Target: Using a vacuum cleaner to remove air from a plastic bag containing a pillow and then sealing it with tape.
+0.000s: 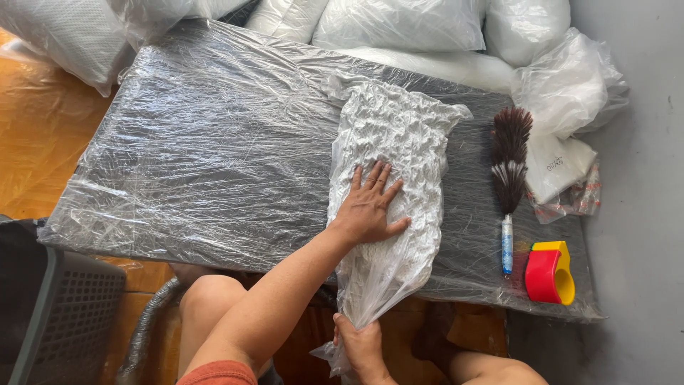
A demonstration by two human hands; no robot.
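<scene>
A white crinkled cushion, squashed flat inside a clear plastic bag, lies lengthwise on a dark table covered in plastic film. My left hand rests flat on the bag's lower half, palm down with the fingers spread. My right hand is below the table's near edge, closed around the gathered loose end of the bag, which hangs over that edge.
A feather duster and a red and yellow tape dispenser lie at the table's right end. Bagged white pillows pile up behind. A grey perforated basket and a corrugated hose stand at the lower left.
</scene>
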